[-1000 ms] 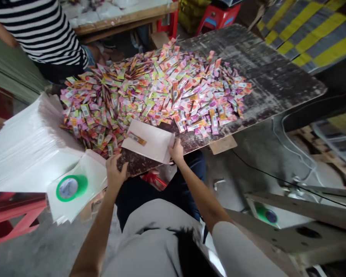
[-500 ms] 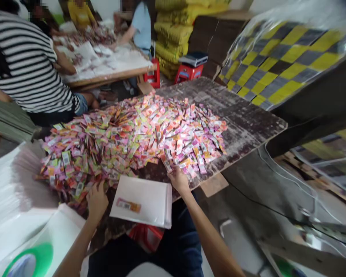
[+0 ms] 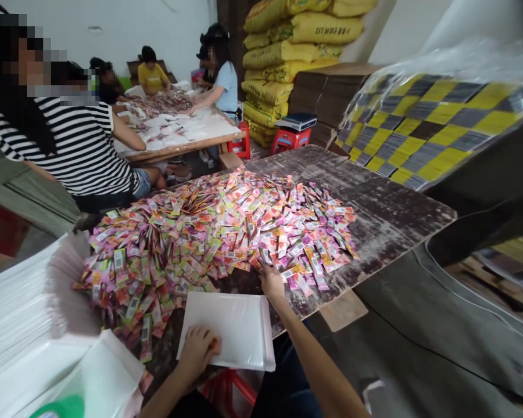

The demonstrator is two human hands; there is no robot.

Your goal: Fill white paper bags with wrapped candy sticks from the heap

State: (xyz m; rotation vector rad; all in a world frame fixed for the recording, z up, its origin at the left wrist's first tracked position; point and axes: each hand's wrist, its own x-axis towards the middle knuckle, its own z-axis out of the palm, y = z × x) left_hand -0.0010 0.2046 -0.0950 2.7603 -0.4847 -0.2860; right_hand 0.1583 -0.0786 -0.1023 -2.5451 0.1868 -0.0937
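A broad pile of small printed sachets [image 3: 226,232], pink, orange, purple and green, covers much of the dark worn table. At the near edge lies a flat white plastic-faced packet [image 3: 239,325]. My left hand [image 3: 198,348] rests on its left part, fingers curled over a sachet, of which only an orange end [image 3: 215,346] shows. At the pile's near edge, just beyond the packet's right corner, my right hand [image 3: 272,284] has its fingers closed on the end of a sachet [image 3: 265,255]; the fingertips are partly hidden.
Stacked white packets [image 3: 21,296] stand on the left, with a green tape roll [image 3: 61,406] in front. People work at another table [image 3: 192,136] behind. Yellow sacks [image 3: 265,93], a red stool [image 3: 290,139] and plastic-wrapped yellow-and-grey bundles [image 3: 436,122] stand farther back.
My left hand has moved right from the pile onto the white packet, covering the sachet lying there. My right hand stays at the pile's near edge. The camera view has tilted upward.
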